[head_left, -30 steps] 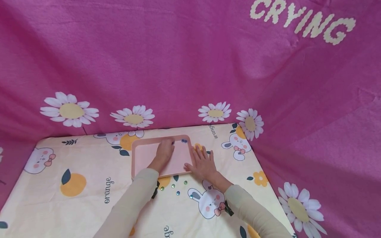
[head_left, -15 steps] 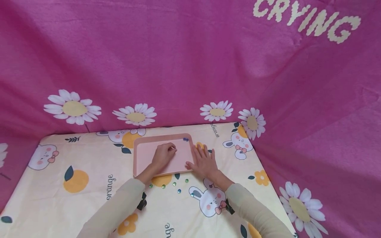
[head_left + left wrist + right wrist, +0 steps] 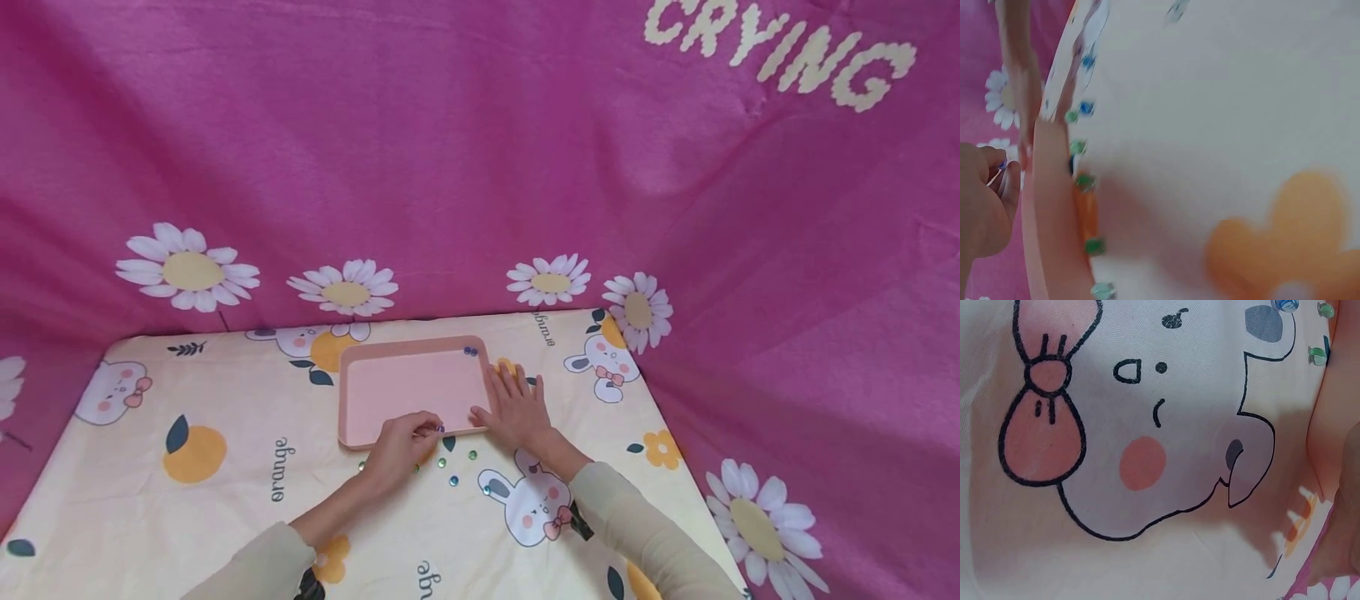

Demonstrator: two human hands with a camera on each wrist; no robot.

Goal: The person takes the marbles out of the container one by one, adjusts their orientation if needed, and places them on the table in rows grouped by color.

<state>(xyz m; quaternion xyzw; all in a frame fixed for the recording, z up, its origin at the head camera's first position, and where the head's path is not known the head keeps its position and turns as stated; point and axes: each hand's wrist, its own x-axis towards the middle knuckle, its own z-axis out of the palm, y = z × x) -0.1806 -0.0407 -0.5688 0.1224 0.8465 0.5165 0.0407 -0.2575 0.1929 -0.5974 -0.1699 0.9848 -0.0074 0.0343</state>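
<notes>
My left hand (image 3: 405, 450) is over the near edge of a pink rectangular tray (image 3: 347, 408). Thumb and fingertips pinch a small blue-purple marble (image 3: 440, 428), also glimpsed as a bluish marble (image 3: 1002, 164) in the left wrist view. My right hand (image 3: 517, 412) lies with straight, spread fingers against the tray's right edge. Inside the far right corner of the tray sit two blue marbles (image 3: 470, 351), side by side. In front of the tray, a loose row includes a green marble (image 3: 472, 455) and a blue marble (image 3: 453, 481); my left hand partly covers this row.
A cream cloth (image 3: 240, 517) printed with rabbits and oranges covers the table. Behind it and to the right hangs a magenta curtain (image 3: 450, 167) with daisies. In the left wrist view, several green marbles, one green marble (image 3: 1094, 245) among them, lie along the tray's outer wall.
My left hand has drawn back from the tray's far side to its near edge, pinching the marble. My right hand stays at the right edge; the view has shifted slightly.
</notes>
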